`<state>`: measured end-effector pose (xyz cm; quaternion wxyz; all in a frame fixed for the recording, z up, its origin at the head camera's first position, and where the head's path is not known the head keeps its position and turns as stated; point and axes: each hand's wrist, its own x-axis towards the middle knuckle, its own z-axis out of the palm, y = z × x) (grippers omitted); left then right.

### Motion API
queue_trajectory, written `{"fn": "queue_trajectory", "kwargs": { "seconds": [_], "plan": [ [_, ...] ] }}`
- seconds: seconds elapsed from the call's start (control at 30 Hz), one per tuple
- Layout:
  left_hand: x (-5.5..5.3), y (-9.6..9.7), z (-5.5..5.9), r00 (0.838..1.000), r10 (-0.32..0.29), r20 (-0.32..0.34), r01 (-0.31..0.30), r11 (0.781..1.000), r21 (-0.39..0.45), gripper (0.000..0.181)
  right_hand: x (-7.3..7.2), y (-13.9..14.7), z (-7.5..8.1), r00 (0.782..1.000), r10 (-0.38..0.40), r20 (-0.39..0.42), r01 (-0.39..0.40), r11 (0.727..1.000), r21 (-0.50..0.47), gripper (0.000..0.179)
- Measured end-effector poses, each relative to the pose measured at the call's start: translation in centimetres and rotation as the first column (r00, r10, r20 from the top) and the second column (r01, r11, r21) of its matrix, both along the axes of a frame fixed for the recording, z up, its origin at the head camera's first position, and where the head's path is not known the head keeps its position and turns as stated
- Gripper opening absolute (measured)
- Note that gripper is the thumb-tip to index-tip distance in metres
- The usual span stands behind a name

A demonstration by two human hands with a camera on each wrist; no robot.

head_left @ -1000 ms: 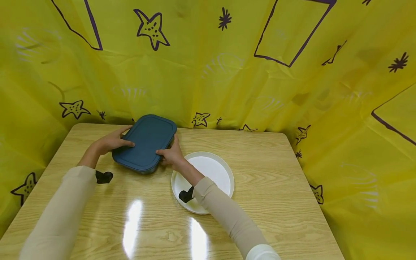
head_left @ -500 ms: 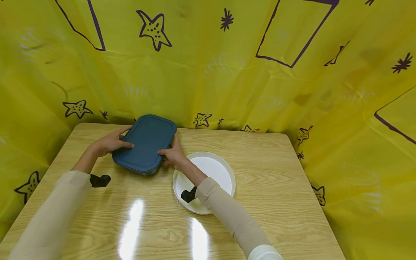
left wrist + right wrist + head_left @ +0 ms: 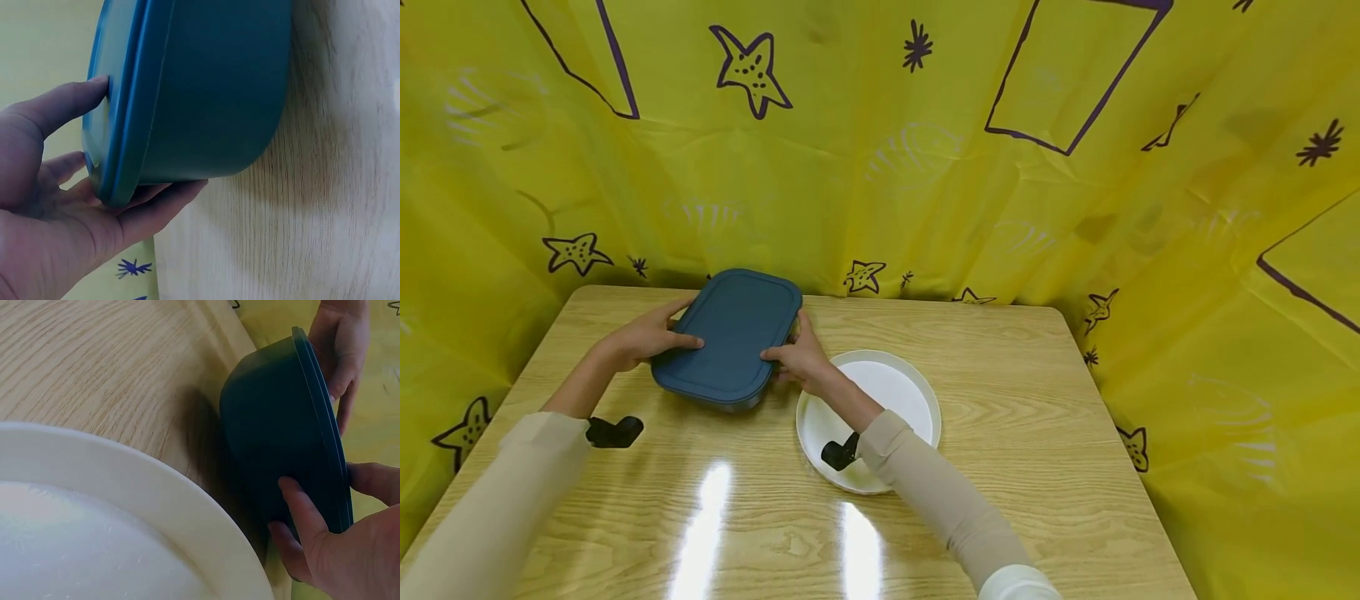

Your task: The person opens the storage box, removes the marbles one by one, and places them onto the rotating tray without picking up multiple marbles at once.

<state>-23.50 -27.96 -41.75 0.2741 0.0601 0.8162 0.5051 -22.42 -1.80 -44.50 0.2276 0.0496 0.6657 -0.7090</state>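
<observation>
A dark teal rectangular food container [image 3: 730, 333] with a flat lid is at the back left of the table in the head view. My left hand [image 3: 643, 337] grips its left side, thumb on the lid and fingers against the side wall. On the opposite side my right hand [image 3: 801, 358] holds it the same way; in the right wrist view its fingers [image 3: 306, 515] press the wall below the rim. The lid sits on the container, hiding the inside. Whether the base touches the wood cannot be told. A round white tray [image 3: 913, 383] lies under my right forearm.
The wooden table [image 3: 1015, 417] has a yellow curtain [image 3: 895, 208] with purple drawings behind it and at both sides. A black wrist mount [image 3: 615, 432] sticks out from each cuff. The tray's rim stands close to the container.
The container has shifted slightly left and nearer to me, both hands still gripping it. My left forearm has moved left. The white tray stays where it was.
</observation>
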Motion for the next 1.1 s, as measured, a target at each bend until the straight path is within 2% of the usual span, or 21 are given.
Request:
{"fn": "queue_trajectory", "kwargs": {
  "seconds": [0.57, 0.8, 1.1],
  "plan": [
    [2.9, 0.4, 1.1, 0.999, 0.039, -0.015, -0.039, 0.999, -0.034, 0.096, 1.3, 0.8, 0.7, 0.998, 0.064, 0.012, -0.064, 0.998, -0.020, 0.104],
    [4.4, 0.3, 1.4, 0.998, 0.041, -0.049, -0.044, 0.996, -0.079, 0.098, 2.0, 0.9, 0.7, 0.996, 0.086, 0.013, -0.086, 0.996, -0.024, 0.103],
    [6.3, 0.0, 1.3, 0.994, 0.038, -0.099, -0.048, 0.994, -0.094, 0.095, 3.2, 0.8, 1.0, 0.994, 0.104, 0.032, -0.102, 0.994, -0.046, 0.104]
  ]
}}
